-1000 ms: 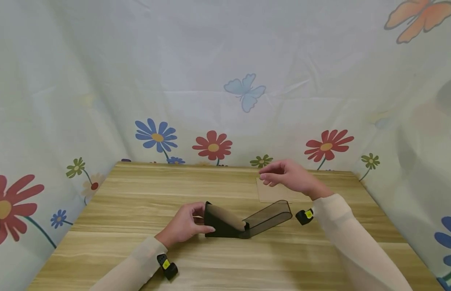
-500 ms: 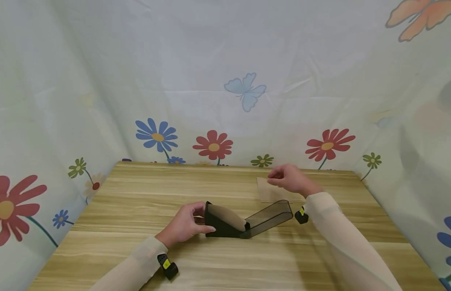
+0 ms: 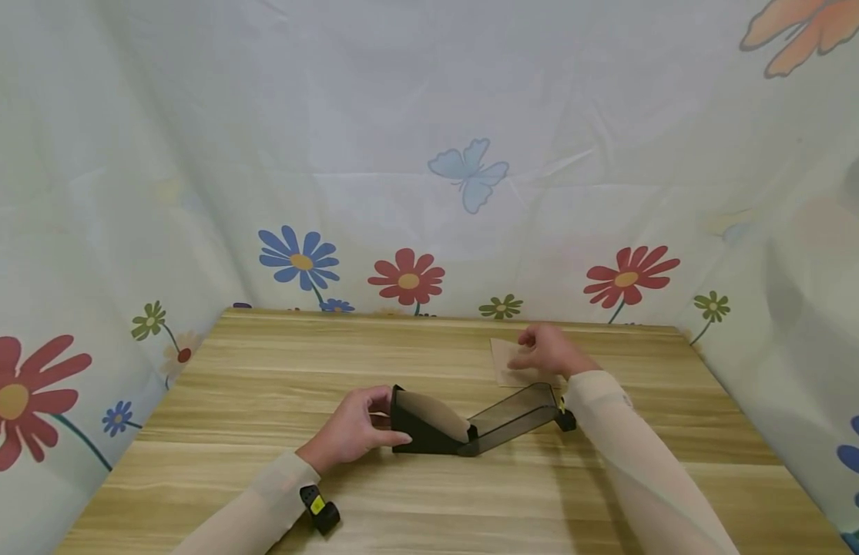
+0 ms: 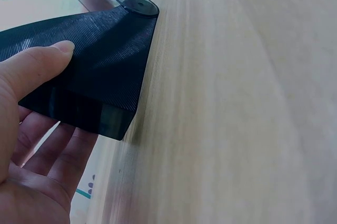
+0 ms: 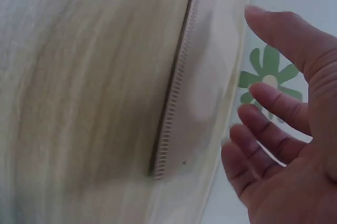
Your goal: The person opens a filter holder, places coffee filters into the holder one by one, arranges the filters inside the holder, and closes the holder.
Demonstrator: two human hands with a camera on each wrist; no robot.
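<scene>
My left hand (image 3: 353, 432) grips a black wedge-shaped coffee filter holder (image 3: 425, 438), thumb on its ribbed side and fingers behind the tall end. Its smoky see-through lid (image 3: 514, 415) is swung open to the right. Brown filter papers (image 3: 432, 412) show inside the holder. Beyond the lid, brown paper coffee filters (image 3: 503, 371) lie flat on the table; the right wrist view shows their crimped edge (image 5: 169, 113). Just over them is my right hand (image 3: 552, 351), fingers loosely bent and apart, with nothing between thumb and fingers.
The wood-grain table (image 3: 263, 362) runs back to a hanging white cloth (image 3: 346, 154) printed with flowers and butterflies. Cloth also hangs along the left and right sides. A small black camera (image 3: 320, 510) sits at the left wrist.
My right hand has come down and a little to the right, closer over the filters on the table. My left hand and the holder stay where they were.
</scene>
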